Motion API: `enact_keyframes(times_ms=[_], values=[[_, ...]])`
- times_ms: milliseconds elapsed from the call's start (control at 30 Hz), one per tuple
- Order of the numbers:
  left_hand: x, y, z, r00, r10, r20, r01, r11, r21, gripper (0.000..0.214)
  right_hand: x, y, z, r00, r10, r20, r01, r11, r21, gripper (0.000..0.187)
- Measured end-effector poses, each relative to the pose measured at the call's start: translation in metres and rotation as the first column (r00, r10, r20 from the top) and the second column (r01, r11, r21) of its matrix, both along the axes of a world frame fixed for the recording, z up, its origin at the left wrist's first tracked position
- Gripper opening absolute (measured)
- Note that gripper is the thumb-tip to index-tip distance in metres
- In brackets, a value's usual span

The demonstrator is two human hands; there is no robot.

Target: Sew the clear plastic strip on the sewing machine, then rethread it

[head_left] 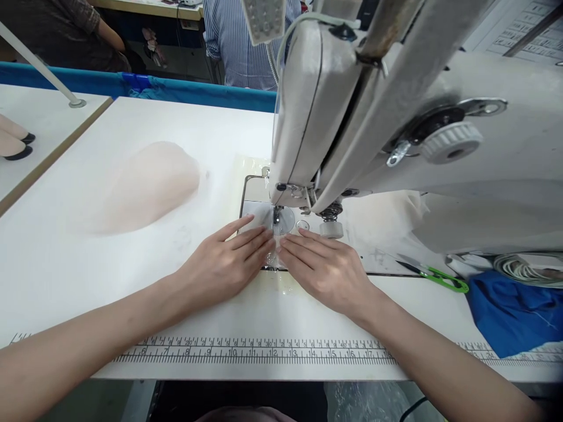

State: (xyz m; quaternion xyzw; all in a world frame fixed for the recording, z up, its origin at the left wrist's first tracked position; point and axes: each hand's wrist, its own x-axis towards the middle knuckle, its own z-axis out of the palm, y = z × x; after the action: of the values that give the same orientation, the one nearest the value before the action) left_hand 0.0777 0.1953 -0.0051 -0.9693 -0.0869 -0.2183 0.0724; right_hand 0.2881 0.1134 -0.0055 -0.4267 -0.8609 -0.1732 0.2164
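Note:
A white sewing machine stands over the table, with its presser foot down near the metal needle plate. My left hand lies flat just left of the foot, fingers outstretched and thumb spread away. On the other side, my right hand also rests flat, its fingertips pointing in towards the foot. A narrow gap separates the two sets of fingertips. Something clear and shiny shows in that gap, but I cannot make out whether it is a thin sheet under the fingers. Neither hand grips anything.
Green-handled thread snips and a blue cloth lie at the right. A sheer beige fabric piece sits on the left tabletop. A printed ruler runs along the front edge. Beyond the blue cloth barrier are two people.

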Motion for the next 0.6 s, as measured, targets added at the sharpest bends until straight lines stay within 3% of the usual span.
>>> enact_keyframes(times_ms=[233, 600], values=[[0.004, 0.006, -0.001, 0.999, 0.038, -0.014, -0.038, 0.998, 0.042, 0.03, 0.002, 0.005, 0.0, 0.997, -0.049, 0.058, 0.046, 0.997, 0.063, 0.018], [0.001, -0.002, 0.002, 0.999, 0.052, 0.008, -0.053, 0.996, 0.066, 0.028, 0.002, 0.002, -0.002, 0.995, -0.066, 0.078, 0.061, 0.996, 0.059, 0.018]])
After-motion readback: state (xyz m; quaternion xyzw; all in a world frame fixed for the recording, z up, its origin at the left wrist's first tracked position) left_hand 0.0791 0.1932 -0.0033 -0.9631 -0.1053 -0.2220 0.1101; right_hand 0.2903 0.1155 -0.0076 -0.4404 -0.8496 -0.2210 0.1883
